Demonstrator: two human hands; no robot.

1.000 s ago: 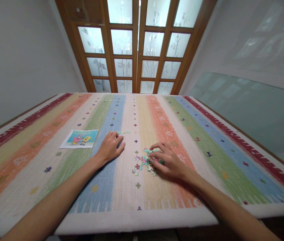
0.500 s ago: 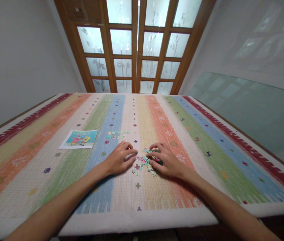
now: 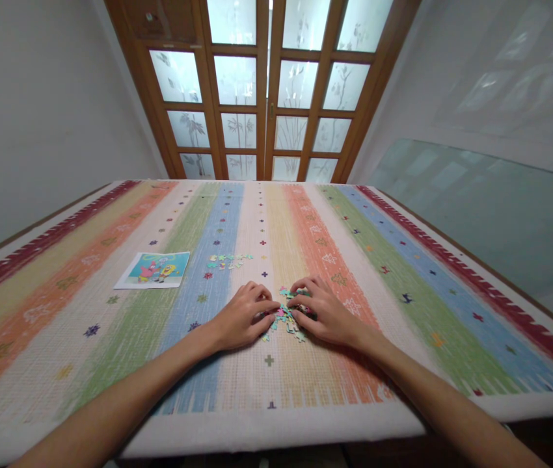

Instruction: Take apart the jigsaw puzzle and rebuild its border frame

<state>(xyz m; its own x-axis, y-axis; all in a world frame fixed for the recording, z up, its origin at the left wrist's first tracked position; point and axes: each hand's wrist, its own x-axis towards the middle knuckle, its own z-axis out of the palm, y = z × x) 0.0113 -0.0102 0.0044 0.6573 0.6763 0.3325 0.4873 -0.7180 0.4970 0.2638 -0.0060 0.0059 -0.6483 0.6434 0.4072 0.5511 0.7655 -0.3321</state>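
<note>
A person's two bare hands meet over a small heap of jigsaw puzzle pieces near the front of a table spread with a striped tablecloth. The heap lies mainly on a pale yellow stripe, reaching the cream stripe beside it, and its pieces show turquoise, pink and yellow.

The left hand is at the heap's left edge, its thumb and index finger bent toward each other with only a narrow gap between the tips; whether a piece is pinched there cannot be told. The right hand arches over the heap's right side, fingers curled and moderately spread, the thumb a little apart below them. Its fingertips hide some of the pieces, so it is unclear whether it grasps any.

Beyond the left hand, a separate group of puzzle pieces lies in two rough rows across a blue stripe and onto the cream. Farther left, a SpongeBob picture sheet lies flat, its cartoon figures set against a blue background. Behind the table stand wooden doors with frosted, plant-patterned panes, and a greenish glass panel is at the right wall.
</note>
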